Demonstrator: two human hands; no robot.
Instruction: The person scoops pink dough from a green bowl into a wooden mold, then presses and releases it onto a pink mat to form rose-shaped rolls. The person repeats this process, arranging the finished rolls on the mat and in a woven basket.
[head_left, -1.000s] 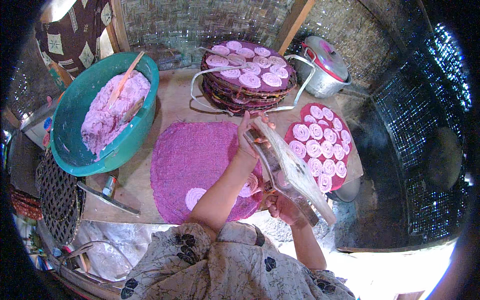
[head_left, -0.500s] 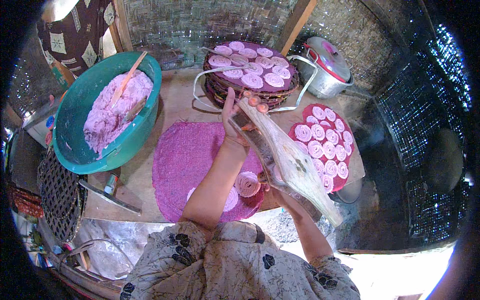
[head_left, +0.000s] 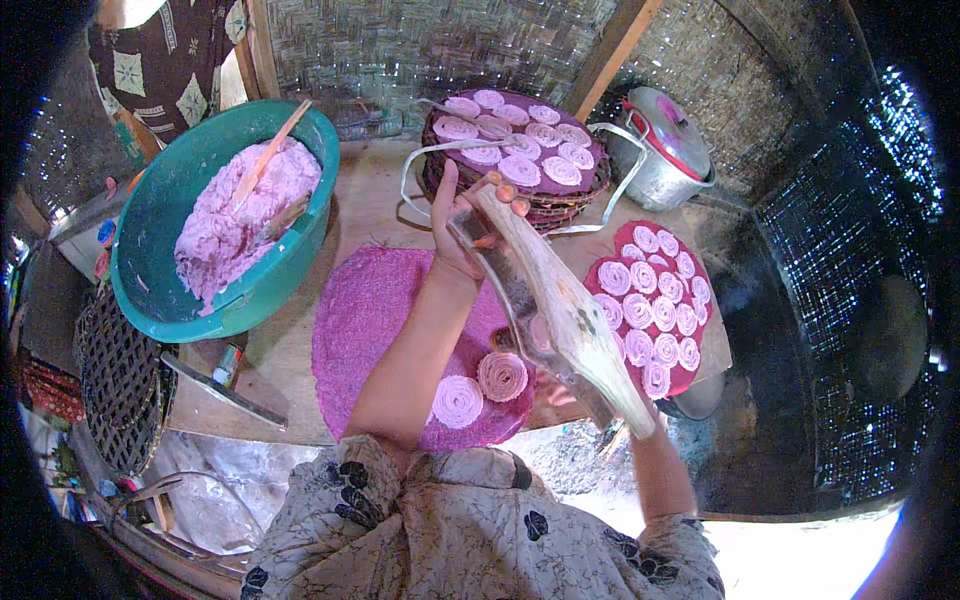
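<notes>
My left hand (head_left: 457, 238) is closed around the upper end of a long pale wooden press (head_left: 562, 305), its fingertips curling over the top edge. The press slants down to the right above the table. My right hand (head_left: 554, 389) is at its lower part, mostly hidden behind it; only some fingers show, so I cannot see its grip. A brown round piece (head_left: 503, 341) shows beside the press. Under it lies a pink woven mat (head_left: 375, 310) with two coiled dough rounds (head_left: 457, 402) near its front edge.
At left stands a green basin (head_left: 135, 295) of pink dough (head_left: 240, 215) with a wooden paddle (head_left: 270, 155). Stacked round trays (head_left: 515, 150) bear coils at the back. A red mat (head_left: 690, 365) full of coils lies right, near a lidded metal pot (head_left: 665, 150).
My right hand has shifted down and right along the press, away from the brown round piece. My left hand keeps its hold. The view has moved slightly.
</notes>
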